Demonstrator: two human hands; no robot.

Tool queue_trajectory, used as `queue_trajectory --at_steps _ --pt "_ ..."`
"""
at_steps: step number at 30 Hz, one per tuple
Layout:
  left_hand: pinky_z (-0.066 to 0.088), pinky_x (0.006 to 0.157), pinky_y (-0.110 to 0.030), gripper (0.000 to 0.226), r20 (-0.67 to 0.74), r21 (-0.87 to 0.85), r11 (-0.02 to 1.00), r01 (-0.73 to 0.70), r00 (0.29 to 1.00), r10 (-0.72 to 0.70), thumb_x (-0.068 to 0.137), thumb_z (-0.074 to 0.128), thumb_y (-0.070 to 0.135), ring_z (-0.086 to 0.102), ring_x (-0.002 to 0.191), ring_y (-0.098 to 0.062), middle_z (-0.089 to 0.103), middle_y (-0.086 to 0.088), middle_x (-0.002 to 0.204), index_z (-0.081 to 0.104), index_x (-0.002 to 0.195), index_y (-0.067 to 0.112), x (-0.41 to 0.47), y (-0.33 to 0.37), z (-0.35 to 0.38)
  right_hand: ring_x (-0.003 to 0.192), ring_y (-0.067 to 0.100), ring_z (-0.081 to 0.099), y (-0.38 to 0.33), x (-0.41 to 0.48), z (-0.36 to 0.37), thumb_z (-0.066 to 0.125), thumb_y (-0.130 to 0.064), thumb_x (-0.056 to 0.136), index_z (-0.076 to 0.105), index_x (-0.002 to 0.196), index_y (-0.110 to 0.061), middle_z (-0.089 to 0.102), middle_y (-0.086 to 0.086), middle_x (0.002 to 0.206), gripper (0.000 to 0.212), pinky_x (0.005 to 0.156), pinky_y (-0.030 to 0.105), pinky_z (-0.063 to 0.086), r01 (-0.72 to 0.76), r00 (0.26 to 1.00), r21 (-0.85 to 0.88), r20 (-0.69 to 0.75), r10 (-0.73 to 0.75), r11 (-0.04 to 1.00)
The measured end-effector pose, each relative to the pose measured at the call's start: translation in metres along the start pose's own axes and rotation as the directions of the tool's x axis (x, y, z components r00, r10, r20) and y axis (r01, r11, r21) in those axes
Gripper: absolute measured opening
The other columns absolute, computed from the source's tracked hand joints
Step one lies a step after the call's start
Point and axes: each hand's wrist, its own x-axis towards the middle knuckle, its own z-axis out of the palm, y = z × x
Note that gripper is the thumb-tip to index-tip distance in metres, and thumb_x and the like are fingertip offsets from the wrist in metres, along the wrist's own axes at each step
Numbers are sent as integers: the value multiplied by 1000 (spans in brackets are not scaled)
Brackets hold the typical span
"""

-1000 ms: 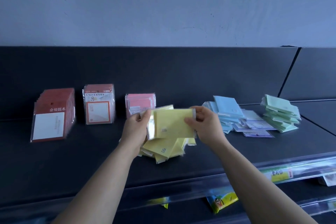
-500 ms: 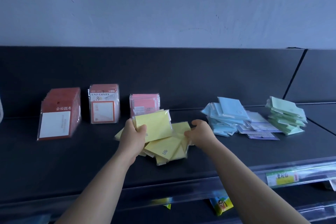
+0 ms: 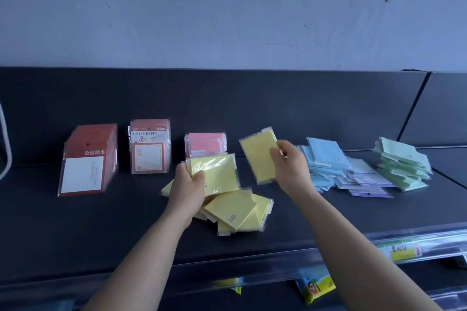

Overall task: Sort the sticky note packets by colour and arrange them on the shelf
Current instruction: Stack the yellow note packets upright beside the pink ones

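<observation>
A loose heap of yellow sticky note packets (image 3: 240,212) lies mid-shelf on the dark shelf (image 3: 75,235). My left hand (image 3: 188,185) grips a small stack of yellow packets (image 3: 216,174) just above the heap. My right hand (image 3: 290,166) holds a single yellow packet (image 3: 259,155) upright and tilted, lifted off the shelf to the right of the pink packets (image 3: 205,145). Blue packets (image 3: 324,161), purple packets (image 3: 366,184) and green packets (image 3: 401,164) lie in piles at the right.
Two upright rows of red-and-white packets stand at the left, one dark red (image 3: 87,159), one marked UNIVERSITY (image 3: 149,146). A clear price rail with a yellow label (image 3: 401,251) runs along the shelf's front edge. Lower shelves hold colourful items (image 3: 314,288).
My right hand has risen from the heap with a single yellow packet and moved right and back. My left hand still holds its stack, shifted slightly.
</observation>
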Motion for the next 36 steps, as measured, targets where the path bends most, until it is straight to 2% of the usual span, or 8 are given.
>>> queue_trajectory --at_steps 5,8,12,16,19,25,32,36 --pt "53 86 -49 29 115 -14 999 -52 992 53 92 40 40 60 99 -28 57 -7 109 44 115 24 -1 9 7 60 5 50 -7 -1 -9 56 -17 91 70 97 -27 63 -4 74 18 57 19 42 178 929 -93 344 -136 980" --pt "54 82 -44 23 205 -6 997 -78 976 78 97 41 44 59 100 -28 57 -7 107 47 101 22 -7 18 13 74 -3 57 -5 -2 0 62 -16 89 71 104 -30 64 -15 90 22 66 14 44 177 930 -85 340 -138 981" --pt "51 66 -25 34 316 76 990 -117 945 88 96 53 40 61 103 -17 59 1 116 42 120 19 -7 16 20 86 1 51 -3 -3 7 73 -23 82 64 113 -32 48 -7 104 34 68 12 45 144 964 -64 234 -125 987" --pt "35 100 -30 51 265 97 991 -97 962 68 101 43 35 36 135 -20 35 5 144 22 144 17 -4 11 21 101 12 53 15 -2 7 72 -30 83 34 143 -22 49 0 124 71 71 16 49 -70 949 -73 301 89 995" --pt "22 114 -34 62 285 74 993 -97 956 73 104 35 34 21 144 -17 18 7 157 3 153 15 -3 12 26 89 22 63 27 -3 9 61 -19 89 54 117 -16 65 11 114 29 83 41 55 -204 891 100 431 143 974" --pt "39 89 -35 31 306 190 976 -105 951 43 102 32 24 45 89 -8 51 0 112 26 132 17 12 27 43 99 24 64 30 16 10 53 -15 85 57 102 -24 68 2 103 20 89 40 53 -126 928 80 363 88 989" --pt "33 80 -30 48 287 345 932 -108 958 5 102 33 21 42 99 -16 41 -6 140 19 148 13 44 43 80 82 17 53 49 47 9 43 -9 89 49 103 -22 62 8 102 20 76 35 48 -143 962 -10 233 141 990" --pt "39 77 -33 35 291 441 893 -94 956 -43 102 34 22 48 90 -20 50 -2 100 34 134 8 61 39 107 74 16 50 64 64 1 41 -5 90 45 111 -23 57 0 86 28 67 31 43 -153 978 -62 133 160 986"
